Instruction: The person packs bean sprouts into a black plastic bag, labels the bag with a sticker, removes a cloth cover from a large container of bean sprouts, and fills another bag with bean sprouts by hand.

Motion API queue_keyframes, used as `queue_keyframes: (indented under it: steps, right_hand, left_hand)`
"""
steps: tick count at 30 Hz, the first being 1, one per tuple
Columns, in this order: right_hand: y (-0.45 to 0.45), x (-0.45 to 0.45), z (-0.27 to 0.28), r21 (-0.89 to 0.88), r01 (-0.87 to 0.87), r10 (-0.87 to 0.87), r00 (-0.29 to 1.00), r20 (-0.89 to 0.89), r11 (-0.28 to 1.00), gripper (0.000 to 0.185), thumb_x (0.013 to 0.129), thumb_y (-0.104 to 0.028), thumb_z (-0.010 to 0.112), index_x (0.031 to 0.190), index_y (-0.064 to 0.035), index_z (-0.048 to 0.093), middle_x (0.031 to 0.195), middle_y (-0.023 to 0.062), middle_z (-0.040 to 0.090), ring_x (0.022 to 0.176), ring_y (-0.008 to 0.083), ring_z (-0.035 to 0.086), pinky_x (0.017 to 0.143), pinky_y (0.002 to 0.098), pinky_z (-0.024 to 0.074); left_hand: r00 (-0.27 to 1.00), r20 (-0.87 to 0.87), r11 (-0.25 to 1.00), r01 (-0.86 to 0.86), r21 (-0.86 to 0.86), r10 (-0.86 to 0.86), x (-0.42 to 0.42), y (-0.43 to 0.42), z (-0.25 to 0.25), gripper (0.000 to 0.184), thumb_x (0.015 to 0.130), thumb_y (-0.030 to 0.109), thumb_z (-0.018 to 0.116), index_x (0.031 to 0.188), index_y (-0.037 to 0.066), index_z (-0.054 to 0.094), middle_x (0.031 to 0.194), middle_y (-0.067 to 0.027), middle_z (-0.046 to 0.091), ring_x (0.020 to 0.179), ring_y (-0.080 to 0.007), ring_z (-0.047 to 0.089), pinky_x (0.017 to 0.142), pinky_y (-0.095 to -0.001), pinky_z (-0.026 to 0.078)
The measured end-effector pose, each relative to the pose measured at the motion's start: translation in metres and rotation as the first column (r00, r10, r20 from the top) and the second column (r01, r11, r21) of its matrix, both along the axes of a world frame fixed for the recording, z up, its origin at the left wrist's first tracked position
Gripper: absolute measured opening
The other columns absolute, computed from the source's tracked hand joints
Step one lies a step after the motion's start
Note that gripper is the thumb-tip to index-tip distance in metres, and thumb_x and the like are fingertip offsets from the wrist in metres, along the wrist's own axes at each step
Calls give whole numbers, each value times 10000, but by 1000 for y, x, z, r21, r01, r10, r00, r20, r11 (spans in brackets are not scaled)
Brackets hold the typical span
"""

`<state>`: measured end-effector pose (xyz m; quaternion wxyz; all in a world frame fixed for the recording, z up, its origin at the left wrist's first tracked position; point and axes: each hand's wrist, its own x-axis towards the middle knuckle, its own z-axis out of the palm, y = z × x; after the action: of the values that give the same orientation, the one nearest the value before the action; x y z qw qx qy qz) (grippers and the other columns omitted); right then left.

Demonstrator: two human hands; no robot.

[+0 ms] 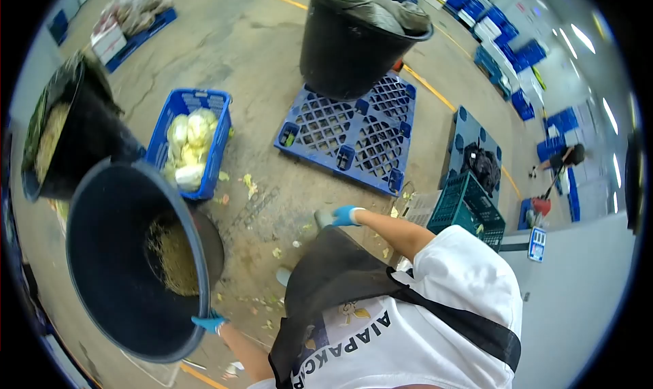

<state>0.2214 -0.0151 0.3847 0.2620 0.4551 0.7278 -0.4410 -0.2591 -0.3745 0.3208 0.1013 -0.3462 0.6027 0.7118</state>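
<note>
Left fingers closed on the dark bin's rim, right fingers near the apron, grip unclear.

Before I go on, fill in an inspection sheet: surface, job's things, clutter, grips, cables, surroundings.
Surface: concrete floor, stained, with a yellow line.
Job's things: large dark bin, brownish matter at its bottom.
Clutter: leaf scraps scattered on the floor.
Left grip: gloved, hooked over the large dark bin's rim.
Right grip: gloved, no held object visible.
Cables: nothing seen.
Surroundings: blue crate holding pale leafy heads; another bin on a blue pallet; green crate; another person in the distance.
</note>
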Motion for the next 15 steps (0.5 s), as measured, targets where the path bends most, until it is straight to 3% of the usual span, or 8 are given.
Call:
queue_keyframes:
  steps: [2,4,7,10,11,12,13,15]
  right_hand:
    - [25,92,-23,-153,384,-372,923,99,911,613,836,-473,573,1287,-64,507,1235,115,579,974,256,595,817,395,480]
    - [62,174,-37,-391,814,-800,544,252,430,553,872,-463,566,1311,-137,486,1320,99,526,1113,306,558,881,477,459]
    - [168,283,-90,-555,808,-980,172,-102,199,466,881,-415,570,1213,-91,530,1181,147,601,1035,337,597,872,529,459]
    - [307,308,-32,-600,789,-920,-322,-224,-130,445,900,-449,539,1175,-100,539,1083,187,617,1019,373,573,863,565,441]
    - [361,323,-28,-608,782,-913,-339,-226,-140,524,897,-499,526,1237,-101,515,1180,205,575,1073,395,547,893,574,420]
    - [407,339,-26,-600,799,-893,-299,-336,-42,614,886,-546,515,1299,-93,479,1279,220,520,1131,416,512,910,585,403]
    - [451,350,-15,-651,757,-889,-335,-313,-55,678,882,-566,503,1314,-45,449,1297,235,502,1149,413,502,932,572,393]
    - [536,367,13,-744,663,-881,-399,-255,-85,812,876,-607,478,1344,51,388,1332,265,465,1185,407,483,977,547,372]
  left_hand:
    - [992,37,987,125,-100,-122,-26,-27,-21,733,755,632,641,1054,-36,624,879,-141,627,735,-242,599,616,-326,499]
    - [999,-42,986,-13,-164,6,-23,-2,6,647,766,594,641,1021,-1,636,838,-150,627,707,-235,601,567,-308,496]
    - [970,164,978,-156,-140,178,-55,16,-34,559,840,472,602,1160,12,588,1094,-126,625,928,-226,617,713,-331,539]
    - [980,172,983,127,-135,-103,-3,103,-67,633,861,490,499,1282,18,509,1311,-64,518,1145,-154,501,882,-331,473]
    - [738,407,807,591,-5,-538,39,167,-47,597,853,517,479,1204,41,563,1157,-79,608,968,-160,559,783,-326,481]
    - [423,347,546,602,582,-837,48,207,-70,483,868,495,476,1049,69,614,917,-70,644,785,-183,549,705,-322,462]
    - [655,549,855,407,321,-518,125,312,-13,352,892,413,492,885,79,607,700,-42,568,664,-187,500,640,-311,438]
    - [396,361,532,540,652,-844,196,434,-10,241,929,284,491,834,87,591,758,-37,579,714,-199,517,685,-314,438]
